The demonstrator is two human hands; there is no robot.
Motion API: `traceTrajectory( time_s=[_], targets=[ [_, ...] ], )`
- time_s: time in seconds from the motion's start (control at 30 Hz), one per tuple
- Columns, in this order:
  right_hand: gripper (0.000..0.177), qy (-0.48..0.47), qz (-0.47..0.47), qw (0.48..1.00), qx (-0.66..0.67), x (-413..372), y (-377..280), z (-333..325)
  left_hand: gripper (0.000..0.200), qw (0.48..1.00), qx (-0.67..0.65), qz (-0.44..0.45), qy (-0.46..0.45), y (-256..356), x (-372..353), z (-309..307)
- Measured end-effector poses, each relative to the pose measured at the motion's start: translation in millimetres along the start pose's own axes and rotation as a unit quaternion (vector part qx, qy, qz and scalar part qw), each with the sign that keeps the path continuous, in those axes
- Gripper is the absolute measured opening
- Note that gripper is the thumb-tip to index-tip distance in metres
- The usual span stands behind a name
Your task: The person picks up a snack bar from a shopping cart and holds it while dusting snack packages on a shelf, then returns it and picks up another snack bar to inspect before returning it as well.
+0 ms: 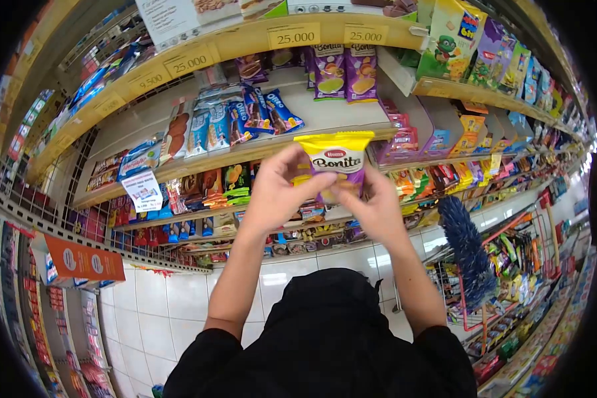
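Both hands on one snack pack, frame center.
Left hand (276,192) and right hand (376,207) fingers grasp yellow-purple Bonita packet (336,162) before shelf (245,154).

Cream-coloured shelf boards (245,36) run in tiers, their front edges bearing yellow price tags (293,36) that read 25.000. On the second board (199,164) lie blue biscuit packets (259,113), with upright purple snack packets (343,69) to their right. The board below carries orange and green packets (229,180). Green-and-yellow frog-print bags (448,40) stand on the right-hand shelf (458,91). White floor tiles (159,312) lie beneath.
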State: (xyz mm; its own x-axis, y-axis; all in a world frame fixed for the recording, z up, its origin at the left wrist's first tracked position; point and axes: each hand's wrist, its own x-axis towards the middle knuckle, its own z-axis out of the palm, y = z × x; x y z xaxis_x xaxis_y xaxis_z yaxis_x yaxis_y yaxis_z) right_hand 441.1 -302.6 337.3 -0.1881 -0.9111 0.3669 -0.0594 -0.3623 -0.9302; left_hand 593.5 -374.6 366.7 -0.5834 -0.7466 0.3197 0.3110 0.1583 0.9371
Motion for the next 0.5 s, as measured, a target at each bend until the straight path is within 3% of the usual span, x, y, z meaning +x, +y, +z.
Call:
traceTrajectory(
  time_s=[0.07, 0.17, 0.27, 0.37, 0.5],
  targets=[
    [0.041, 0.046, -0.068, 0.978, -0.191, 21.9, -11.6, -15.3, 0.036, 0.984, 0.129, 0.122, -0.022, 10.6, 25.2, -3.6],
    [0.042, 0.194, -0.247, 0.852, -0.418, 48.9, -29.7, -26.8, 0.033, 0.983, 0.137, 0.125, 0.004, 20.5, 63.8, 3.4],
    [0.04, 0.233, -0.191, 0.871, -0.388, 53.8, -29.1, -39.6, 0.033, 0.946, 0.278, 0.164, 0.021, 4.5, 105.4, -3.2],
    [0.026, 0.213, -0.208, 0.851, -0.433, 70.9, -11.0, -46.1, 0.037, 0.946, 0.282, 0.15, 0.057, -15.0, 139.8, 0.4],
    [0.018, 0.197, -0.23, 0.811, -0.502, 101.0, 3.8, -46.2, 0.041, 0.955, 0.272, 0.112, 0.024, -49.2, 202.9, -2.6]
  ],
)
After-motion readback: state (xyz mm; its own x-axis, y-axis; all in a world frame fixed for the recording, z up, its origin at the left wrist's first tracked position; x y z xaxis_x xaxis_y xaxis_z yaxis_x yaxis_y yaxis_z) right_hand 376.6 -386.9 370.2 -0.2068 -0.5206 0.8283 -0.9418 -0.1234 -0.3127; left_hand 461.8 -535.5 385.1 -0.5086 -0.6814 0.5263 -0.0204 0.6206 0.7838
